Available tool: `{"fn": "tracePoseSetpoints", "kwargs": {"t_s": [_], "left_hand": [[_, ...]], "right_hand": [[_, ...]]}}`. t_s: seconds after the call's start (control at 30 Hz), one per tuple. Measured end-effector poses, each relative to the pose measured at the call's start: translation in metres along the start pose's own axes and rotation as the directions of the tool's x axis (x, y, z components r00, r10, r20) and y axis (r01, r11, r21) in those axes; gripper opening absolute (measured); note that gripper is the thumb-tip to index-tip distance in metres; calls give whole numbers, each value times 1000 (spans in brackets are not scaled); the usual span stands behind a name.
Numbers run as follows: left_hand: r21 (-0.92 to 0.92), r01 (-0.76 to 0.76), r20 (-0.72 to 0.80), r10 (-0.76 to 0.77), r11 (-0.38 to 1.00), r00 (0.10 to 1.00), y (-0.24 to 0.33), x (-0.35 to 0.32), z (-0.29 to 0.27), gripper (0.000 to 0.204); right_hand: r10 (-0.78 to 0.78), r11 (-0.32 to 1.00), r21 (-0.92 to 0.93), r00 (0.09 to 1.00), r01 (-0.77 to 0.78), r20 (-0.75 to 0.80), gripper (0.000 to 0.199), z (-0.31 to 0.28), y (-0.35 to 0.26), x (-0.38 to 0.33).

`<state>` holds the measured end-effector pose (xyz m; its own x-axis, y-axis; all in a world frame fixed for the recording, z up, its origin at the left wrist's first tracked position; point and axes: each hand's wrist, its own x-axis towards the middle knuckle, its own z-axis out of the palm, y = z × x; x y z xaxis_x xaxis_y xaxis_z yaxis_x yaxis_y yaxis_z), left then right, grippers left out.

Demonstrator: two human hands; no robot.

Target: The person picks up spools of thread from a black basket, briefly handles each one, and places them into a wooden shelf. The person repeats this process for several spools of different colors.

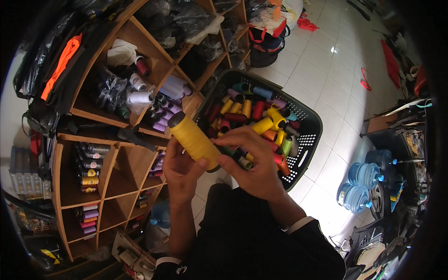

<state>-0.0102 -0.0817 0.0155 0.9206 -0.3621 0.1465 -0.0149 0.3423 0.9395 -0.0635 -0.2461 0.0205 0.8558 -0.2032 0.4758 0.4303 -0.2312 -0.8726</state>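
Observation:
A large spool of yellow thread (192, 141) with a dark end is tilted in front of me. My left hand (178, 170) is closed round its lower part, thumb across the front. My right hand (252, 163) is at the spool's right side, thumb and fingertips against the thread. Whether it also pinches a loose thread end is too small to tell. Beyond my hands stands a dark green plastic basket (311, 122) with pierced walls. Spools in yellow, red, green, blue, purple and orange lie jumbled inside, partly hidden by my right hand.
On my left stands a wooden cubbyhole shelf (133, 189) holding spools (91, 165) and plastic-wrapped goods. White floor tiles (322, 88) stretch to the right of the basket. Several blue water jugs (359, 186) stand at the right. Bags (270, 32) are piled at the far end.

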Motion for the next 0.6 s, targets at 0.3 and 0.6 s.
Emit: {"fn": "tracePoseSetpoints", "kwargs": {"t_s": [0.3,0.6], "left_hand": [[64,-29,-19,30,998,999,3,-5,-2,80],[81,-83,-128,93,993,987,0,-7,4,85]], "right_hand": [[188,969,175,981,-178,-44,22,15,0,2],[-102,990,-100,994,97,-47,14,17,1,-1]]}}
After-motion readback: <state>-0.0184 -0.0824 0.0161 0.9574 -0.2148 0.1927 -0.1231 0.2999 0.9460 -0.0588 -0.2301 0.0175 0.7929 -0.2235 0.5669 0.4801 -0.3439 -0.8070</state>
